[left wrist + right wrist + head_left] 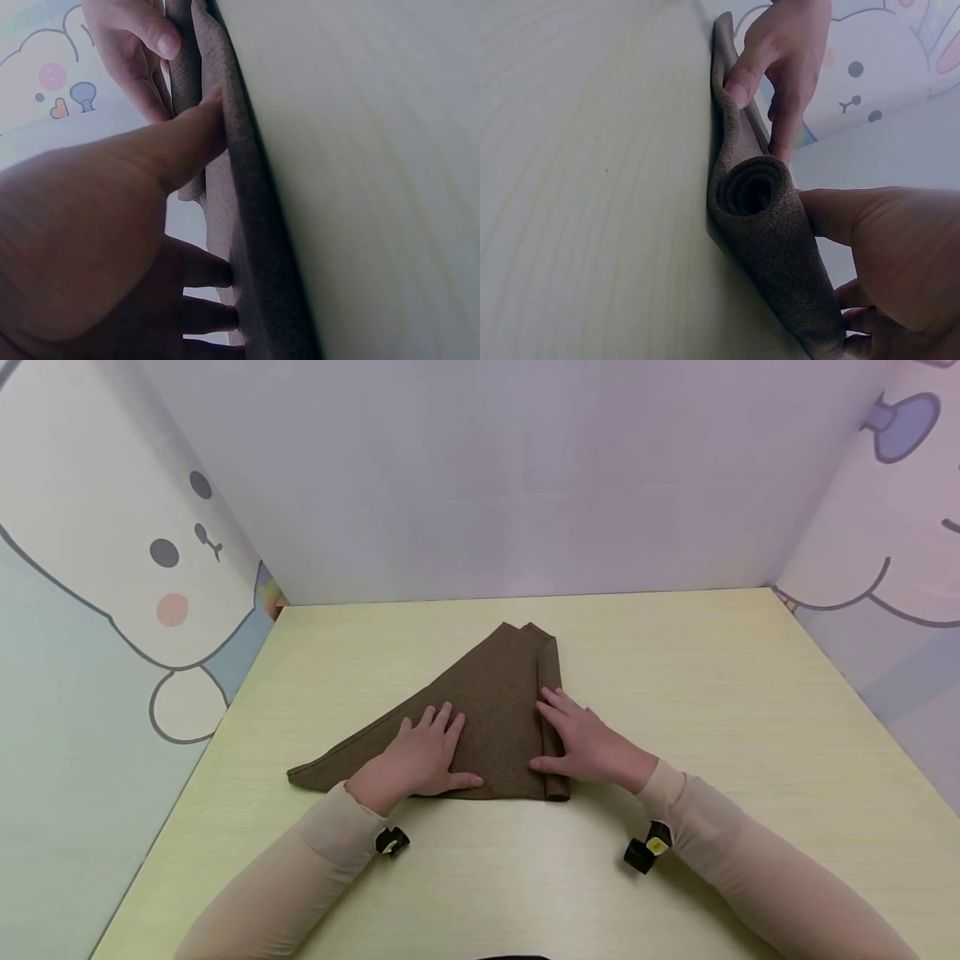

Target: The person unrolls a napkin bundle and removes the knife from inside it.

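Note:
A brown cloth [495, 685] lies on the table, folded into a roughly triangular shape with its long tip toward the left. Its right side is wound into a narrow roll [551, 668]; the right wrist view shows the spiral layers at the near end of that roll [780, 240]. My left hand [416, 756] rests on the middle of the cloth with fingers spread and the thumb near the front edge. On the roll, my right hand [592, 745] touches with its fingertips and thumb, the fingers fairly straight.
The pale wooden table [720, 693] extends on all sides of the cloth. A plain light wall [517, 485] rises behind it, with cartoon-printed panels [82, 560] at the sides. Each wrist carries a small black device [392, 841].

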`<state>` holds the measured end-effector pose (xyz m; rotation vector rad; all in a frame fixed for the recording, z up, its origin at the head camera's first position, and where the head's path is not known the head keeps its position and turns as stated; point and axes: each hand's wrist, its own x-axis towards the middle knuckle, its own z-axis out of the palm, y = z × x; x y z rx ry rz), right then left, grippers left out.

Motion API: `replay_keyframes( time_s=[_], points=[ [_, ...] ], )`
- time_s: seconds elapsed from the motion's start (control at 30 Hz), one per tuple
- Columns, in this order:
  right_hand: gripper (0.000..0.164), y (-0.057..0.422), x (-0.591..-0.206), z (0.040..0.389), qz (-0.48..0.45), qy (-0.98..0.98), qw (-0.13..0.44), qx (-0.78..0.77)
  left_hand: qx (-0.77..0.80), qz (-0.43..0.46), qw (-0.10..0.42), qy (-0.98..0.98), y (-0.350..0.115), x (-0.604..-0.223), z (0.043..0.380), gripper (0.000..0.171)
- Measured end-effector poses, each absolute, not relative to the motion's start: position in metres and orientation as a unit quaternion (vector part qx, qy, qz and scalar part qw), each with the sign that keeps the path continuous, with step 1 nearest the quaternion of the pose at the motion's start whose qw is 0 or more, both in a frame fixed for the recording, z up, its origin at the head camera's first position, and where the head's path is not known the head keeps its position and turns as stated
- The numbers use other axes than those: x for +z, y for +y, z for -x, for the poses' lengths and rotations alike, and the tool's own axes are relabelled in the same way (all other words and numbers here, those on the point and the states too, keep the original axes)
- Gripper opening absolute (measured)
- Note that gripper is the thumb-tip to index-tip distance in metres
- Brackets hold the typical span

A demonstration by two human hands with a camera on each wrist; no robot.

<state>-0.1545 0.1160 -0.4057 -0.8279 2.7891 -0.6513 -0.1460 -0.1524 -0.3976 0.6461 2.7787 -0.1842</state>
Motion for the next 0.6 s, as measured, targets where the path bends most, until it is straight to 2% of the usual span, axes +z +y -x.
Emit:
replay_keyframes(
  time_s=[0.6],
  points=[
    [0.087,0.1225,-0.407,0.1559,0.267,0.934,0.1,-0.216,-0.057,-0.226,0.14,0.962,-0.1543,-0.3996,0.1468,0.103]
  ],
)
